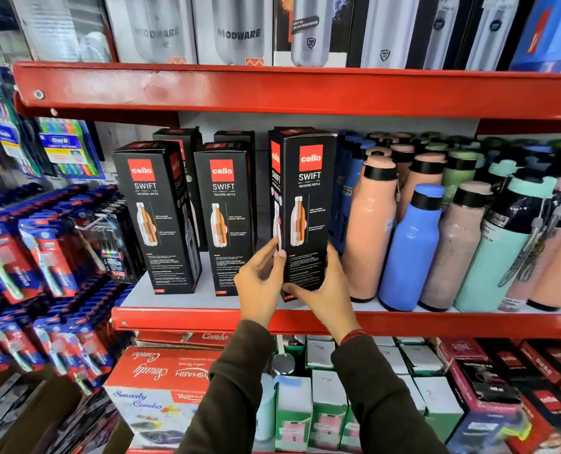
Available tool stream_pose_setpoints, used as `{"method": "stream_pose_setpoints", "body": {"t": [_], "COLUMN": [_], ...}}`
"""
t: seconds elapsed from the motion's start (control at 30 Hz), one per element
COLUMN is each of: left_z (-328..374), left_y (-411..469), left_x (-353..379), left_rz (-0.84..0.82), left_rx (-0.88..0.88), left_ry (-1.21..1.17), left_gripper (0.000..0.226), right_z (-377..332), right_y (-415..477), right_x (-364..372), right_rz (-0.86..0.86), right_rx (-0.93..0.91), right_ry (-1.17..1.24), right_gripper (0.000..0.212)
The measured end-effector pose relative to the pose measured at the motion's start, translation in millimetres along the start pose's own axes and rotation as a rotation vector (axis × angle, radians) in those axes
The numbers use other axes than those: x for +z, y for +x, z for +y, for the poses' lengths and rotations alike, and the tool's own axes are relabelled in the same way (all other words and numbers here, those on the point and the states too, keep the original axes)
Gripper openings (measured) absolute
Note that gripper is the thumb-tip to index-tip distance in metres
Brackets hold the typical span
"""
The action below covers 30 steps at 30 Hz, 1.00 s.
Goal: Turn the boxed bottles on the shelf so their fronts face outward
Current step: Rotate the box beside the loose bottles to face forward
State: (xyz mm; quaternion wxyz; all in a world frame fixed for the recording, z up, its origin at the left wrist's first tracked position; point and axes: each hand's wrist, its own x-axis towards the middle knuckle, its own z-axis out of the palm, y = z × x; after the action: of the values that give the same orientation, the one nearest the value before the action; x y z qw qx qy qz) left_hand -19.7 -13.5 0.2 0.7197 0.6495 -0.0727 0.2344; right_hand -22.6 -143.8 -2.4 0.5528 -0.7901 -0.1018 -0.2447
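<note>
Three tall black boxed bottles with a red logo stand at the front of the red-edged shelf (181, 317). The left box (156, 217) and the middle box (225, 221) show their printed fronts. The right box (305, 198) is turned slightly, so its front and left side both show. My left hand (259, 283) grips its lower left edge. My right hand (325, 290) wraps its lower right corner, thumb across the front. More black boxes (181, 139) stand behind the front row.
Loose pink, blue and mint bottles (413, 244) crowd the shelf right beside the held box. Toothbrush packs (43, 244) hang at the left. Grey bottle boxes (236, 31) fill the shelf above. Red and white cartons (161, 378) sit below.
</note>
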Motion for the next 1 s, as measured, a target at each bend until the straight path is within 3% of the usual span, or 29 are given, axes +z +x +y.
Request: {"method": "stream_pose_setpoints", "body": {"t": [0.13, 0.27, 0.4, 0.6, 0.77, 1.0], "left_z": [-4, -7, -14, -21, -23, -28], "left_y": [-3, 3, 19, 28, 24, 20], "left_x": [1, 0, -2, -8, -6, 0], "left_rz": [0.017, 0.026, -0.03, -0.112, -0.042, -0.015], "left_rx": [0.017, 0.054, 0.068, -0.033, -0.027, -0.026], "left_ry": [0.007, 0.09, 0.266, 0.245, 0.2, 0.221], "left_gripper": [0.025, 0.038, 0.05, 0.042, 0.042, 0.043], "right_z": [3, 1, -1, 5, 7, 9], "right_y": [2, 8, 13, 20, 28, 27], "right_x": [3, -2, -10, -15, -16, -8], "right_rz": [0.073, 0.071, -0.012, -0.197, -0.278, -0.229], "right_rx": [0.022, 0.022, 0.027, 0.049, 0.046, 0.052], "right_ry": [0.039, 0.044, 0.027, 0.03, -0.022, -0.08], "right_gripper": [0.092, 0.088, 0.093, 0.107, 0.085, 0.082]}}
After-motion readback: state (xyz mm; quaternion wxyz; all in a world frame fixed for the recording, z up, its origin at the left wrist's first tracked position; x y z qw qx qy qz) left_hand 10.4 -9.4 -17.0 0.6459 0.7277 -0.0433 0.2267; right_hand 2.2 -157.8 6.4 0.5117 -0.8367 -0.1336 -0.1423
